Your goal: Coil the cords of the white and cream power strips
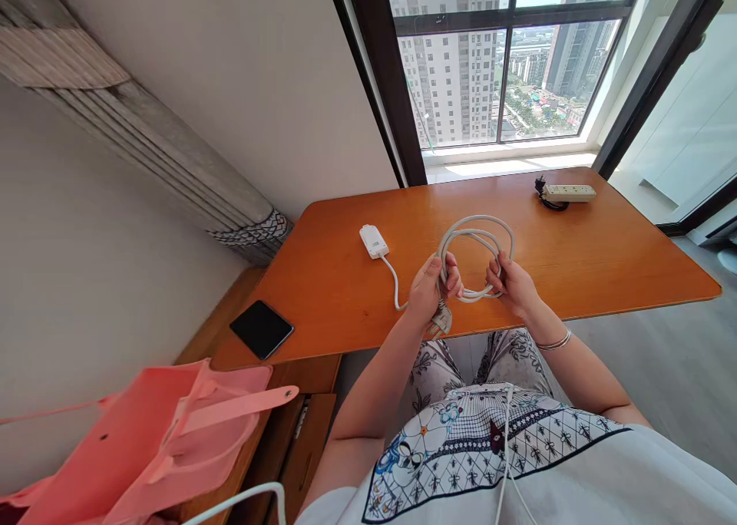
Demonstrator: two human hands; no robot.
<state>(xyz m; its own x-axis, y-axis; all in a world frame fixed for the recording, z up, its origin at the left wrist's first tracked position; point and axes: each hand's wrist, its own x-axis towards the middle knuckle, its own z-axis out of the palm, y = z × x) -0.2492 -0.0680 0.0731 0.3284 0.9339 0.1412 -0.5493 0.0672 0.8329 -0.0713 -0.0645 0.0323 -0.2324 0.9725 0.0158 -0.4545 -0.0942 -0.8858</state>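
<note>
Loops of a white power cord [477,218] hang between my two hands, just above the near part of the wooden table. My left hand [431,283] is closed round the gathered strands, and the cord's plug [441,320] dangles below it by the table edge. On the other side of the coil, my right hand [510,281] pinches the loops between thumb and fingers. From my left hand the cord runs across the tabletop to a small white power strip [374,241], which lies to the left.
A second power strip [569,193] with a black cord lies at the far right of the table [604,264]. A dark-screened tablet or phone [262,329] rests at the left corner. Beside the table's left end is a pink bag [190,433]. A window [507,80] is behind.
</note>
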